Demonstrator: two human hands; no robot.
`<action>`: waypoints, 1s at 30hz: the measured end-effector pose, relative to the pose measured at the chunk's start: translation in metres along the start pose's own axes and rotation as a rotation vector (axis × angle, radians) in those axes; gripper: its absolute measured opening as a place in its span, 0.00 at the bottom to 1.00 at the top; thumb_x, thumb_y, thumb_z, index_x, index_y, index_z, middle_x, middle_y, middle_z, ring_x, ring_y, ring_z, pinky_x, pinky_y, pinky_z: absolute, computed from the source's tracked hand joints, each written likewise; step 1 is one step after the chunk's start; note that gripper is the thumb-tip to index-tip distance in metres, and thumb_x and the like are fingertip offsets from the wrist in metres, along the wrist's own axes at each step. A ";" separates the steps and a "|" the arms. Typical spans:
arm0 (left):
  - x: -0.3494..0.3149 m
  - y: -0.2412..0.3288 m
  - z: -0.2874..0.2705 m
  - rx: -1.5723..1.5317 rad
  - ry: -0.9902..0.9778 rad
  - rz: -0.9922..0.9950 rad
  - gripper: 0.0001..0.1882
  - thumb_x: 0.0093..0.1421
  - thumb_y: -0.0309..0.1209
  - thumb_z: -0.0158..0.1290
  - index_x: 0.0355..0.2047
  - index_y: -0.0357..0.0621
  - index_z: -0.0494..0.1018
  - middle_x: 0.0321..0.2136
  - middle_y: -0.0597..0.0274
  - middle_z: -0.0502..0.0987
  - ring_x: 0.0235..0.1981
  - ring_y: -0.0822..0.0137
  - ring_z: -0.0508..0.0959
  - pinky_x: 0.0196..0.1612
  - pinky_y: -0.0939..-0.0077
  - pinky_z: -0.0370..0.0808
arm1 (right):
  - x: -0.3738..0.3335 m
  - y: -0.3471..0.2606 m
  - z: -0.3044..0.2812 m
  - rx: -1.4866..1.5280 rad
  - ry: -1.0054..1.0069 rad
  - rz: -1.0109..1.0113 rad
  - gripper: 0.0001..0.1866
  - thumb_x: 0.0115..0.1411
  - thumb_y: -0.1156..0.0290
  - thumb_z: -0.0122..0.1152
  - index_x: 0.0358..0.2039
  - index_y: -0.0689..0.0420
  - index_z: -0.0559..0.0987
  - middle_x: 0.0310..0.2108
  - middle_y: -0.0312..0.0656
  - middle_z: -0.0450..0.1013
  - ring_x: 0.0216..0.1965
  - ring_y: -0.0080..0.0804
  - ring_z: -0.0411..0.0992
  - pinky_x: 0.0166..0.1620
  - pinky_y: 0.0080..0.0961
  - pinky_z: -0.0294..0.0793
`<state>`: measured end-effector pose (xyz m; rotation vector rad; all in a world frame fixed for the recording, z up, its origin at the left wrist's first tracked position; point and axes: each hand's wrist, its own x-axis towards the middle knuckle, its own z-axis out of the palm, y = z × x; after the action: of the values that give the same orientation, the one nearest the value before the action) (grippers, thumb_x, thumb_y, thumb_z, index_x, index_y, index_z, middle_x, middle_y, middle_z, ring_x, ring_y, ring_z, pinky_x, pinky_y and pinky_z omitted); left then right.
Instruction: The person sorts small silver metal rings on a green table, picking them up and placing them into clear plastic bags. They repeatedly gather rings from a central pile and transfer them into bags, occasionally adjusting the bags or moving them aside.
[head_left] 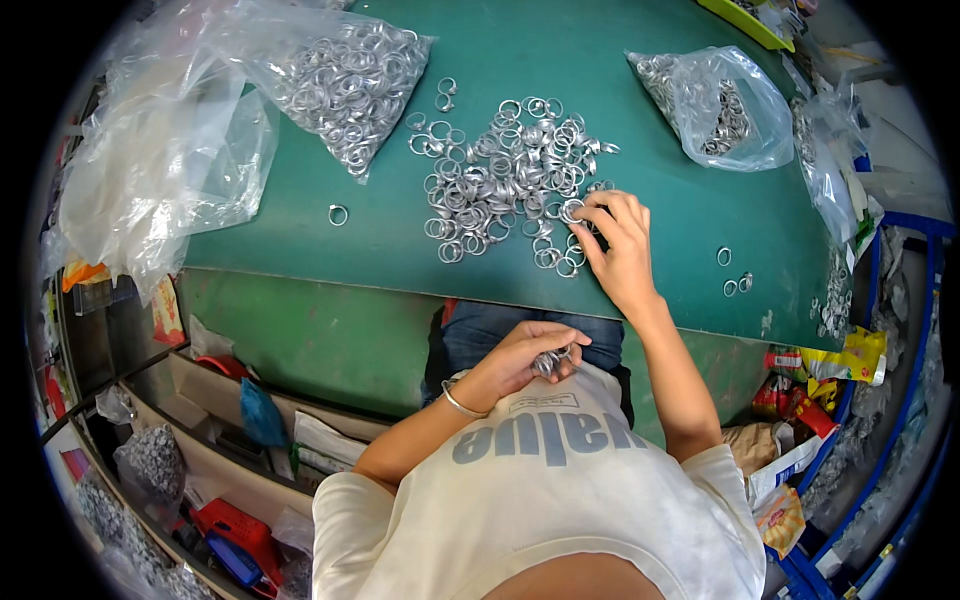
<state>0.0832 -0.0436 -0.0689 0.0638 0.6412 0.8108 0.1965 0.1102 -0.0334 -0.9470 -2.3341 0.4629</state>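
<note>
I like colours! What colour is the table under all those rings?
Green: the table shows best in the head view.
</note>
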 end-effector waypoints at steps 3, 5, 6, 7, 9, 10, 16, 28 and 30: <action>0.003 0.000 0.000 0.003 0.005 -0.013 0.13 0.63 0.35 0.49 0.39 0.37 0.76 0.26 0.59 0.76 0.24 0.71 0.76 0.21 0.83 0.71 | -0.006 0.005 -0.002 0.033 0.027 0.000 0.08 0.47 0.75 0.65 0.30 0.56 0.78 0.35 0.36 0.71 0.43 0.36 0.68 0.46 0.32 0.61; 0.004 0.000 0.001 0.002 0.014 -0.017 0.13 0.63 0.34 0.49 0.39 0.37 0.76 0.25 0.59 0.76 0.24 0.71 0.76 0.21 0.83 0.71 | -0.009 0.006 -0.004 0.049 0.031 0.009 0.08 0.46 0.76 0.66 0.30 0.56 0.78 0.35 0.35 0.71 0.43 0.35 0.68 0.46 0.32 0.60; 0.003 0.000 0.000 0.000 0.020 -0.018 0.13 0.63 0.34 0.49 0.39 0.37 0.76 0.25 0.59 0.76 0.23 0.71 0.76 0.21 0.83 0.71 | -0.010 0.008 -0.006 0.020 0.029 0.013 0.09 0.46 0.76 0.66 0.30 0.56 0.78 0.35 0.35 0.71 0.43 0.35 0.68 0.46 0.32 0.60; 0.003 0.000 0.000 -0.003 0.026 -0.019 0.13 0.63 0.34 0.49 0.39 0.37 0.76 0.25 0.59 0.76 0.23 0.71 0.76 0.21 0.83 0.71 | -0.012 0.009 -0.008 -0.008 0.026 0.018 0.09 0.46 0.76 0.66 0.31 0.56 0.78 0.35 0.36 0.71 0.43 0.35 0.68 0.46 0.32 0.60; 0.003 0.000 -0.001 -0.012 0.034 -0.015 0.13 0.63 0.35 0.49 0.39 0.36 0.76 0.25 0.59 0.76 0.23 0.71 0.76 0.21 0.83 0.71 | -0.010 0.005 -0.013 -0.015 0.014 0.046 0.10 0.46 0.76 0.66 0.31 0.56 0.78 0.35 0.36 0.71 0.43 0.35 0.68 0.45 0.32 0.60; 0.003 0.000 -0.001 -0.018 0.038 -0.011 0.13 0.63 0.35 0.49 0.38 0.36 0.76 0.25 0.59 0.76 0.23 0.71 0.76 0.21 0.83 0.71 | -0.004 -0.002 -0.018 0.008 0.005 0.069 0.10 0.46 0.76 0.66 0.32 0.56 0.79 0.35 0.36 0.71 0.42 0.36 0.67 0.45 0.32 0.60; 0.005 0.000 0.000 -0.011 0.020 -0.024 0.13 0.63 0.35 0.50 0.39 0.37 0.76 0.25 0.59 0.76 0.23 0.71 0.76 0.21 0.83 0.71 | 0.029 -0.013 0.007 -0.044 0.004 -0.064 0.09 0.47 0.76 0.64 0.31 0.55 0.79 0.34 0.35 0.70 0.38 0.35 0.66 0.41 0.32 0.60; 0.004 0.002 0.001 0.029 0.029 -0.017 0.12 0.61 0.33 0.52 0.40 0.36 0.75 0.26 0.59 0.77 0.24 0.71 0.76 0.23 0.84 0.73 | -0.001 -0.009 -0.022 1.592 -0.049 0.919 0.05 0.60 0.73 0.57 0.34 0.61 0.76 0.29 0.38 0.74 0.27 0.21 0.68 0.30 0.19 0.66; 0.004 0.003 0.003 0.035 0.026 -0.022 0.12 0.61 0.32 0.52 0.40 0.36 0.75 0.26 0.59 0.76 0.24 0.71 0.76 0.23 0.83 0.73 | -0.006 -0.015 -0.027 1.850 -0.104 0.973 0.06 0.61 0.73 0.56 0.36 0.61 0.76 0.30 0.39 0.74 0.28 0.23 0.68 0.31 0.20 0.67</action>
<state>0.0848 -0.0388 -0.0679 0.0782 0.6803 0.7800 0.2092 0.0985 -0.0072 -0.7997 -0.4610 2.3415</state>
